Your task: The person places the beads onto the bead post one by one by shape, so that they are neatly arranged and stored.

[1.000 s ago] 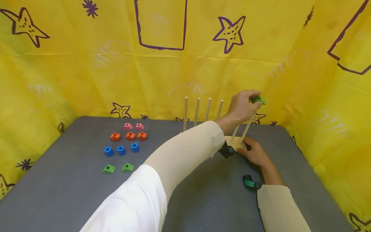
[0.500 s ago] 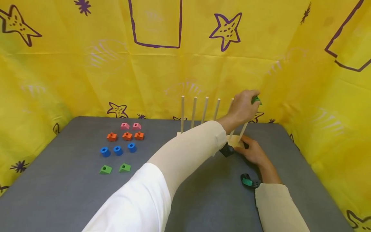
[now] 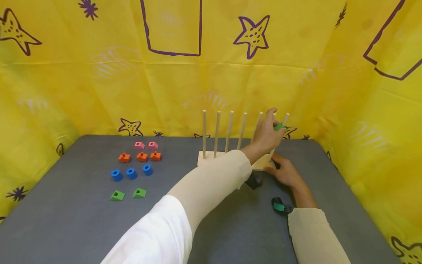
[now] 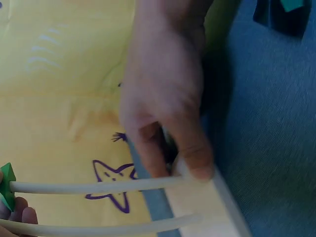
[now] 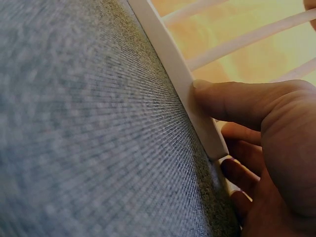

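Observation:
A wooden peg stand [image 3: 201, 158] with several upright rods stands near the back of the table. My left hand [image 3: 267, 134] reaches across to its right end and pinches a green triangular block [image 3: 280, 127] near the top of the rightmost rod. In the left wrist view, that rod meets the green block [image 4: 7, 187], with left fingertips [image 4: 19, 210] around it. The rod's tip shows above the block in the head view, so the block appears threaded on. My right hand [image 3: 286, 172] grips the base's right end, thumb [image 5: 222, 96] on its edge and fingers behind.
On the left of the grey table [image 3: 76, 220] lie two pink blocks [image 3: 153, 145], three orange blocks [image 3: 141, 157], three blue cylinders [image 3: 131, 173] and two green triangular blocks [image 3: 139, 193]. A yellow patterned cloth [image 3: 171, 88] hangs behind and at the sides.
My left hand has lowered slightly with the green block, from the rod's top to just below its tip. The right hand stays on the base. The head view has shifted slightly.

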`<state>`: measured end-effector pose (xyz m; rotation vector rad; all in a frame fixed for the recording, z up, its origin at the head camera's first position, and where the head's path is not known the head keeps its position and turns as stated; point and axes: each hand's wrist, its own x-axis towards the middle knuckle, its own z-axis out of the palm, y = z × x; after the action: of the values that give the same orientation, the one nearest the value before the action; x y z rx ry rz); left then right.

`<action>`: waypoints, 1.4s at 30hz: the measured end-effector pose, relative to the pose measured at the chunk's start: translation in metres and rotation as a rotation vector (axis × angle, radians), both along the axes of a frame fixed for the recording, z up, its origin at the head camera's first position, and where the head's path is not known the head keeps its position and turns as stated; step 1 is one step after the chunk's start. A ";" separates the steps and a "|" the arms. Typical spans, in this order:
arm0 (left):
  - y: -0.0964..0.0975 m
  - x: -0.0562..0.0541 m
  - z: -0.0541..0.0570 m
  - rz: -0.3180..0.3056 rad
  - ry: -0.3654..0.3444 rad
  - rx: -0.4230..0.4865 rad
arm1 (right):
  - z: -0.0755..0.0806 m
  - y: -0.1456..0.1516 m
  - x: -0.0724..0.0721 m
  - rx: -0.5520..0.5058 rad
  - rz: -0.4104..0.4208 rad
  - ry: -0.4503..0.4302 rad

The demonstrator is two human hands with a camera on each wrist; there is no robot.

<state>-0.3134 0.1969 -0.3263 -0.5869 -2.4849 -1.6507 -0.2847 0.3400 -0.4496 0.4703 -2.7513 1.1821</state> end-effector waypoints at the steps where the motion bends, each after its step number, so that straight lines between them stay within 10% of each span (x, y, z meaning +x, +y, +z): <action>1: 0.000 0.000 -0.003 0.010 -0.015 0.008 | 0.000 -0.001 0.000 0.000 0.002 0.004; 25: -0.001 0.005 -0.069 0.102 -0.086 0.031 | 0.001 -0.003 0.002 -0.006 -0.024 -0.065; 42: -0.001 0.005 -0.079 0.081 -0.061 0.067 | 0.000 -0.001 0.001 -0.030 -0.034 -0.052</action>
<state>-0.3083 0.1956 -0.4051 -0.4290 -2.4484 -1.7388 -0.2838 0.3392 -0.4492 0.3936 -2.7682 1.2434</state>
